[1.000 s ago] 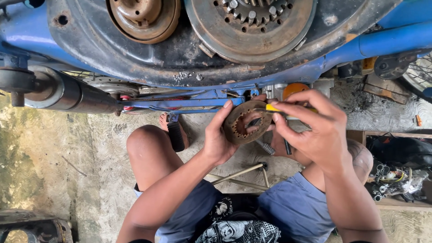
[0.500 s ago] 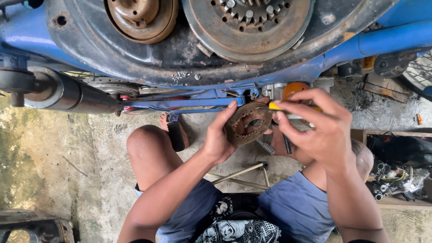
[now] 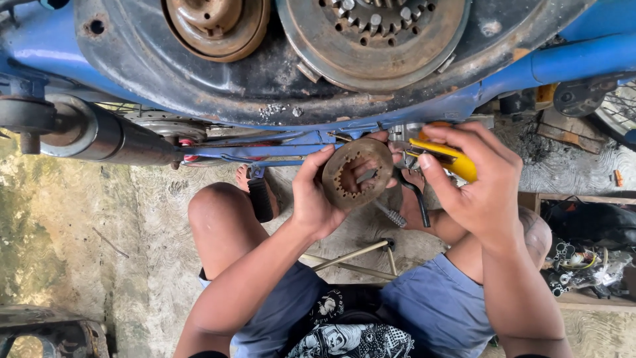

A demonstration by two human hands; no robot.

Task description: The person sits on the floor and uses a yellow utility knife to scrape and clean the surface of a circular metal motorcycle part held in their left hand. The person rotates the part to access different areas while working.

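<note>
Left hand (image 3: 311, 199) pinches the rusty brown toothed friction ring (image 3: 358, 174) at centre; right hand (image 3: 477, 182), at three o'clock, clamps the yellow-handled tool (image 3: 445, 158) probing its bore; a slip could gouge fingers

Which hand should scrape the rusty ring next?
Probably the right hand: it grips the yellow-handled tool, whose tip pokes into the rusty toothed metal ring. The left hand is busy holding that ring steady.

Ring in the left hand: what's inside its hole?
The metal tip of the yellow tool pokes through the ring, with fingers behind. The right hand covers most of the tool's handle.
</note>
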